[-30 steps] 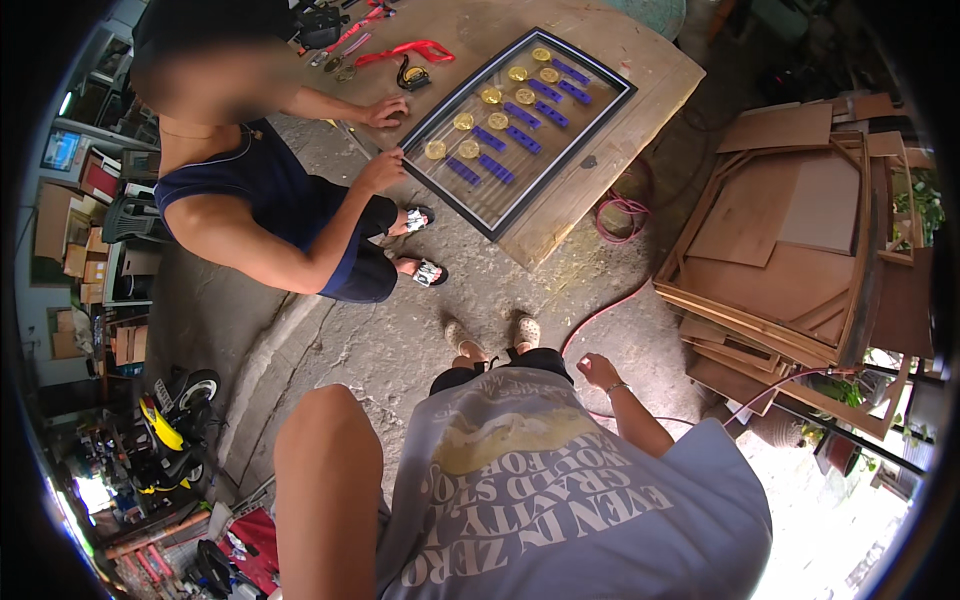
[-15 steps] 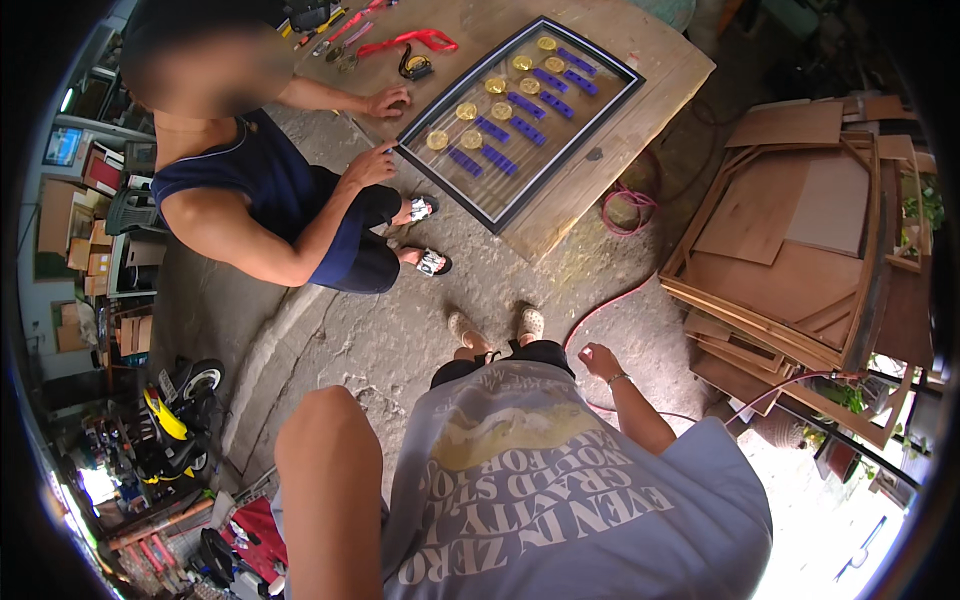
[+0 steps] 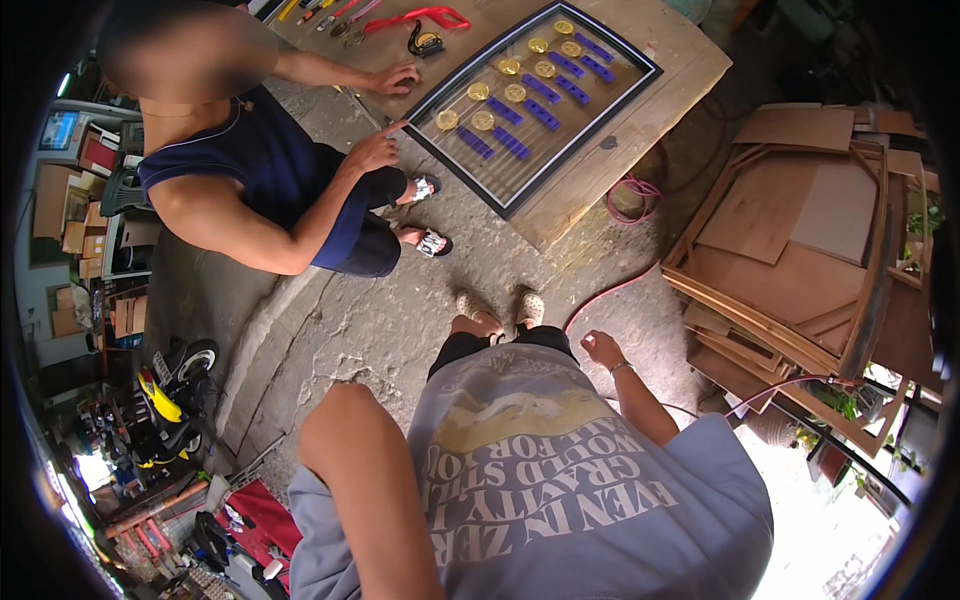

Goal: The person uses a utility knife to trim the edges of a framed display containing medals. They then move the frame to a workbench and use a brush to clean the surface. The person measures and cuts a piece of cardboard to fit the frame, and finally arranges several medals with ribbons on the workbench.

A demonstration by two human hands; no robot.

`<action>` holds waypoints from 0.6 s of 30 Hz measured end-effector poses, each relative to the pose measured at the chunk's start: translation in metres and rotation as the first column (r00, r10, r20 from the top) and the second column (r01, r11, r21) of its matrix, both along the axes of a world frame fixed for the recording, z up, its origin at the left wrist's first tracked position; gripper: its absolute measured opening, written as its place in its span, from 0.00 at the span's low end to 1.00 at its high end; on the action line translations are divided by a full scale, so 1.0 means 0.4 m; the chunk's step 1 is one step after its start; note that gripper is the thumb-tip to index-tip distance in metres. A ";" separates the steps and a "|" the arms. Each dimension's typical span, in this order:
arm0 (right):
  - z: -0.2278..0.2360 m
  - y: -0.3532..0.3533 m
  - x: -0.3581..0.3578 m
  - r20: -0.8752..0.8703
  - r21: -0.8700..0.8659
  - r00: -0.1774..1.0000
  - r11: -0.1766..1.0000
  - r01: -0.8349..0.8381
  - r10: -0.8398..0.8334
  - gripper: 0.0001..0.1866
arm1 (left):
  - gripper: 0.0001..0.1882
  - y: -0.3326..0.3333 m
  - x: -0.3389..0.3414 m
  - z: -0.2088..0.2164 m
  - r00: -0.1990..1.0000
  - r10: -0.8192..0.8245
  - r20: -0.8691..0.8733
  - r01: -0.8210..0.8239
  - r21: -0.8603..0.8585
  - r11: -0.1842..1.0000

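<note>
My right hand (image 3: 603, 350) hangs beside my right hip, a bracelet at its wrist. Its fingers are curled in, and I see nothing in them. My left arm (image 3: 362, 455) is bent, with the elbow pointing forward; the left hand is out of view. Ahead, a black-edged display frame (image 3: 577, 140) lies flat on a wooden table (image 3: 690, 62). Gold medals (image 3: 509, 66) with purple ribbon pieces (image 3: 541, 88) lie in rows inside it. A co-worker's hand (image 3: 374, 150) points a finger at the frame's left corner, and their other hand (image 3: 396, 77) rests near its left edge.
A red lanyard (image 3: 440, 16) and a black-and-yellow tape measure (image 3: 424, 42) lie beyond the frame. Wooden panels and frames (image 3: 770, 220) are stacked at right. A pink hose (image 3: 632, 203) runs along the floor. A yellow-and-black motorbike (image 3: 170, 400) stands at left.
The view has shifted slightly, so the table and frame sit higher and further right. My left elbow has moved a little right. The co-worker still points at the frame's corner.
</note>
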State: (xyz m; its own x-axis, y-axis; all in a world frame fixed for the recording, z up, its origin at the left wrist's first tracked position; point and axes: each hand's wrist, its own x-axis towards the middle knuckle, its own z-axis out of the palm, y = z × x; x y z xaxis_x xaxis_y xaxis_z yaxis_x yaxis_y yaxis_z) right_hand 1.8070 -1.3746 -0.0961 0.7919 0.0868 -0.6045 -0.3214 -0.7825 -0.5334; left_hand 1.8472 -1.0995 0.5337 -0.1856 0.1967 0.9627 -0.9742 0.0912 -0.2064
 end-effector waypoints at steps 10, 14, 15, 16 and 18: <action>0.067 0.049 0.029 0.026 -0.024 0.988 0.988 0.151 -0.150 0.17 | 0.14 0.103 0.053 -0.072 0.989 -0.136 -0.049 0.132 -0.075 0.988; 0.114 0.086 0.031 0.021 -0.058 0.989 0.988 0.146 -0.145 0.16 | 0.14 0.181 0.093 -0.066 0.990 -0.129 -0.051 0.123 -0.103 0.987; 0.126 0.094 0.035 0.004 -0.055 0.986 0.985 0.166 -0.166 0.15 | 0.14 0.198 0.105 -0.067 0.990 -0.133 -0.052 0.126 -0.114 0.985; 0.137 0.102 0.040 -0.013 -0.052 0.982 0.981 0.185 -0.186 0.15 | 0.14 0.214 0.117 -0.067 0.989 -0.137 -0.053 0.130 -0.116 0.985; 0.162 0.121 0.050 -0.023 -0.043 0.976 0.976 0.215 -0.216 0.15 | 0.14 0.244 0.150 -0.075 0.987 -0.154 -0.053 0.146 -0.127 0.981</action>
State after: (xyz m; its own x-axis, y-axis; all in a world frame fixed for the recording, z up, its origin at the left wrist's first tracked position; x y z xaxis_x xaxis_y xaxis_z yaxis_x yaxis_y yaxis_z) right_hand 1.8269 -1.3261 -0.0312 0.7721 -0.1092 -0.6261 -0.4993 -0.7138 -0.4912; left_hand 1.9071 -1.0017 0.5037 -0.0852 0.3351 0.9383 -0.9627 0.2151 -0.1643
